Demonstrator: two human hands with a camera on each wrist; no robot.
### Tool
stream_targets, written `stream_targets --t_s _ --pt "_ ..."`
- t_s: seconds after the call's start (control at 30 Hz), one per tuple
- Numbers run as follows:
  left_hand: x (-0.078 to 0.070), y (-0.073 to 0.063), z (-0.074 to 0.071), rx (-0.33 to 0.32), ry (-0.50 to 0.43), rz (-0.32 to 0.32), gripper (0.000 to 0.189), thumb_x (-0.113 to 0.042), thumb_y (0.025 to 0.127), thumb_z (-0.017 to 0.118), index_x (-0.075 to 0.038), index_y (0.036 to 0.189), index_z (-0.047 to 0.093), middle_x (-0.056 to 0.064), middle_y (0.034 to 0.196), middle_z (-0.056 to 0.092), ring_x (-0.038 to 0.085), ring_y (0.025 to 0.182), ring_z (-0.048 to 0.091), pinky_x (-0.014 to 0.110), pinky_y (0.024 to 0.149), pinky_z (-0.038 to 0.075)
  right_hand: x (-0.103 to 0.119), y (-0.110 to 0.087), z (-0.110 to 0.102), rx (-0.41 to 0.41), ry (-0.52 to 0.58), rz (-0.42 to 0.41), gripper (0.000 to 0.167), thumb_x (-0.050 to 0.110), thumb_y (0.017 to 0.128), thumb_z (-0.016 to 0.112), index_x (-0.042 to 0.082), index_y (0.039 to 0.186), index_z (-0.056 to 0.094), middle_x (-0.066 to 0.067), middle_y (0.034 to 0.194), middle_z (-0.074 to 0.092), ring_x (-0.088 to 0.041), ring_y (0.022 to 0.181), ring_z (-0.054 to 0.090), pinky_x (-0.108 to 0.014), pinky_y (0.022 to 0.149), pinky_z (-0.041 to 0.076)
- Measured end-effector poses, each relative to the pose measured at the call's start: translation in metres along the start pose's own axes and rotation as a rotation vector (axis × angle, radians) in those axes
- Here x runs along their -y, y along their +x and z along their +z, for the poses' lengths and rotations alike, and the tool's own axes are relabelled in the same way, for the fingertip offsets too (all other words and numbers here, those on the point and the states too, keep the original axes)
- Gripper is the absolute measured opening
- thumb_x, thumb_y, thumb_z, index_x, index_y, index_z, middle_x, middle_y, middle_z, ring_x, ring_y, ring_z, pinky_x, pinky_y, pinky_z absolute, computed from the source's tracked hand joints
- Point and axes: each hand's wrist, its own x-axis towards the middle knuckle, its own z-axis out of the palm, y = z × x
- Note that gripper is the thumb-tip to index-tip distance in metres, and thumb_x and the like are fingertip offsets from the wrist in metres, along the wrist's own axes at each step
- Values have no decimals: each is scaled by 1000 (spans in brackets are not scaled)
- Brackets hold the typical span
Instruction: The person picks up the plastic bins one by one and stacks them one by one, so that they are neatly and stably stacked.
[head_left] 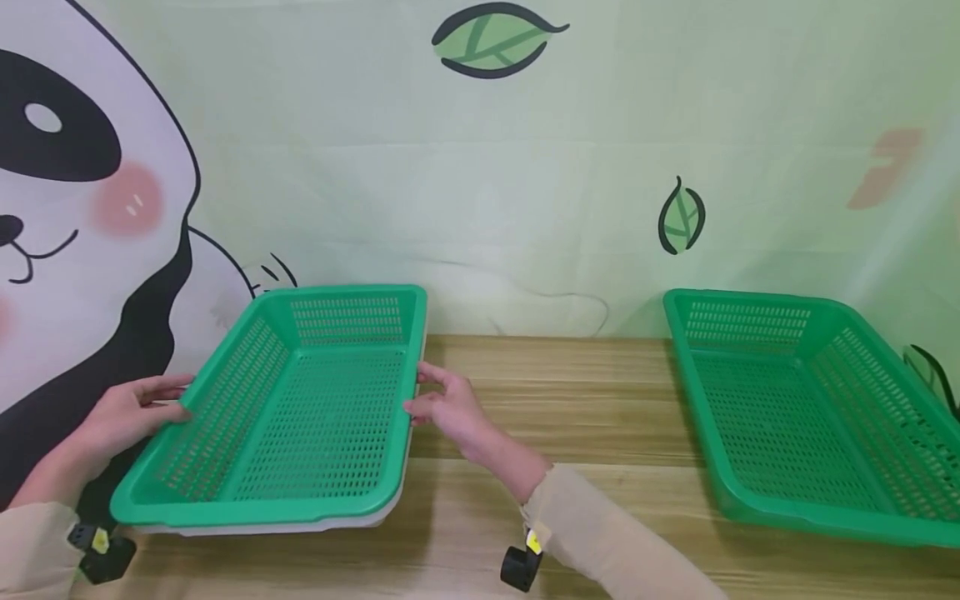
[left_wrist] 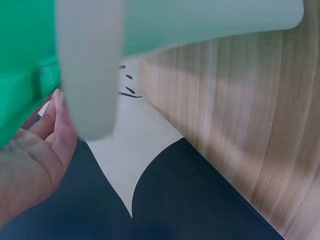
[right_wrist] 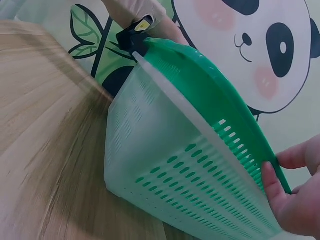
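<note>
A green slotted plastic basket (head_left: 330, 425) sits nested inside a white slotted basket (right_wrist: 145, 145), whose pale rim shows below the green one in the head view. My left hand (head_left: 131, 417) holds the green basket's left rim; in the left wrist view its fingers (left_wrist: 60, 120) reach the underside of that rim. With thumb and fingers, my right hand (head_left: 450, 408) pinches the right rim of the green basket. In the right wrist view the green rim stands a little above the white rim, with a gap between them.
A second green basket (head_left: 810, 417) stands on the wooden table (head_left: 555, 417) to the right. Behind the table hangs a pale green backdrop (head_left: 525, 192) printed with a panda and leaves. Each wrist carries a small black camera (head_left: 519, 568).
</note>
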Motion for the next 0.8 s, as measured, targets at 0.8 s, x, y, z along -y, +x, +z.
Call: stream_targets --t_s 0.8 --pt "-15 -20 3 187 -85 -68 86 -51 84 56 3 141 21 31 128 42 19 92 60 36 69 51 -17 -11 12 13 0 51 73 1 79 66 7 141 29 -12 110 48 -12 70 58 -27 60 53"
